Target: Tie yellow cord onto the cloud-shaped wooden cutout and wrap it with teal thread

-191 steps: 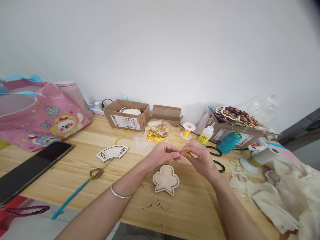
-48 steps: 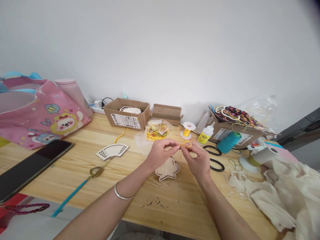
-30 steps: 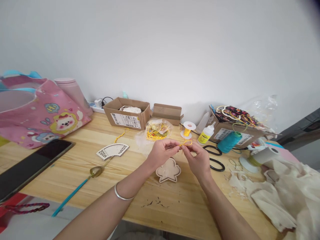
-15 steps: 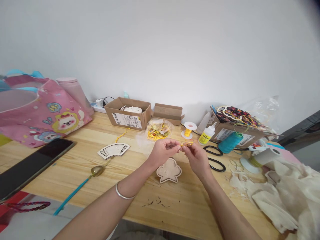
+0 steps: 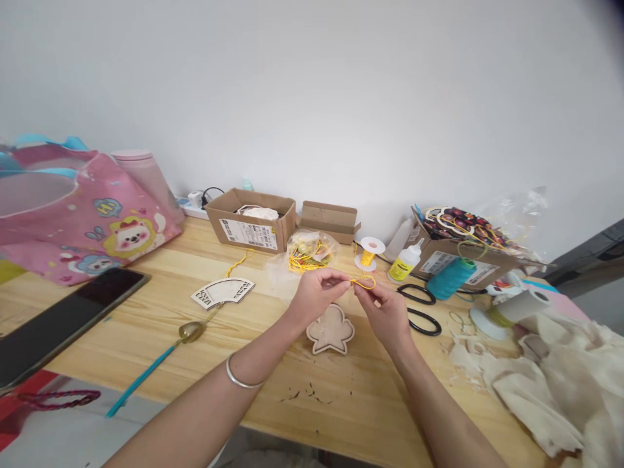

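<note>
Between my two hands a thin yellow cord (image 5: 366,282) is pinched, with a small loop standing out at the right. My left hand (image 5: 319,296) has thumb and forefinger closed on it. Close beside, my right hand (image 5: 385,312) grips the cord with its fingertips. Below the hands a flower-shaped wooden piece (image 5: 330,330) with a raised rim lies on the wooden table (image 5: 273,403). A fan-shaped wooden ornament (image 5: 223,292) with a yellow cord, a gold bell-like part (image 5: 191,331) and a blue tassel (image 5: 141,380) rests to the left.
Behind stand a cardboard box (image 5: 251,227), a bag of yellow cords (image 5: 309,253), a yellow thread spool (image 5: 369,253) and a glue bottle (image 5: 405,260). Black-handled scissors (image 5: 423,322), a teal thread cone (image 5: 451,279) and crumpled cloth (image 5: 550,377) lie right. A phone (image 5: 73,322) lies left.
The loop of yellow cord between my fingers has opened wider and rounder. Both hands stay nearly in place, and the fan ornament and wooden piece lie as before.
</note>
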`<state>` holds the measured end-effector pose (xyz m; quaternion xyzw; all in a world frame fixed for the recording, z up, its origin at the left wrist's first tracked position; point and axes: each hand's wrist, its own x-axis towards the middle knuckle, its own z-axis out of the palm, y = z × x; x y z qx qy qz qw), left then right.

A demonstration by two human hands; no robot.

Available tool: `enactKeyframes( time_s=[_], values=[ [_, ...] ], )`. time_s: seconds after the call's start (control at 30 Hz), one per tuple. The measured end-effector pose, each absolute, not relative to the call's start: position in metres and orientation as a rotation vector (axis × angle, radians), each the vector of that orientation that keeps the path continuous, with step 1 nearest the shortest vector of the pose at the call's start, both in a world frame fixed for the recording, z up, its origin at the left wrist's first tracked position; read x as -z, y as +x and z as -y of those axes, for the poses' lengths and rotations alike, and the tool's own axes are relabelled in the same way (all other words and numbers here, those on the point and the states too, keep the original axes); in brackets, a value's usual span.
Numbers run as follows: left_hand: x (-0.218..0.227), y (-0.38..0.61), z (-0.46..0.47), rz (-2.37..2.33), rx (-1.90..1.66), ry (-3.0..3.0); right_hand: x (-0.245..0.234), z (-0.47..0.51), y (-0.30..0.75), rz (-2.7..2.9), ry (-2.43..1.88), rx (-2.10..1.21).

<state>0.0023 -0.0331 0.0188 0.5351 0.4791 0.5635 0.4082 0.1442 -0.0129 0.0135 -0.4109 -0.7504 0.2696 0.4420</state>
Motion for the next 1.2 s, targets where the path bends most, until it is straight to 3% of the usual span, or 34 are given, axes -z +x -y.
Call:
enactKeyframes(
  time_s=[0.27, 0.53, 0.67, 0.93, 1.2],
  values=[
    [-0.023, 0.004, 0.035, -1.324, -1.461, 1.358, -0.013, 0.017, 0.140, 1.931, -0.963, -0.498],
    [-0.019, 0.004, 0.034, -1.467, -1.461, 1.654, -0.024, 0.027, 0.140, 2.208, -0.966, 0.231],
    [-0.023, 0.003, 0.036, -1.424, -1.367, 1.912, -0.033, 0.025, 0.148, 2.322, -0.848, 0.361],
    [-0.028, 0.005, 0.039, -1.178, -1.270, 1.941, -0.035, 0.006, 0.163, 2.105, -0.788, -0.119],
    [-0.027, 0.003, 0.039, -1.132, -1.403, 1.989, -0.028, 0.006, 0.155, 1.700, -0.964, -1.114]
  ],
)
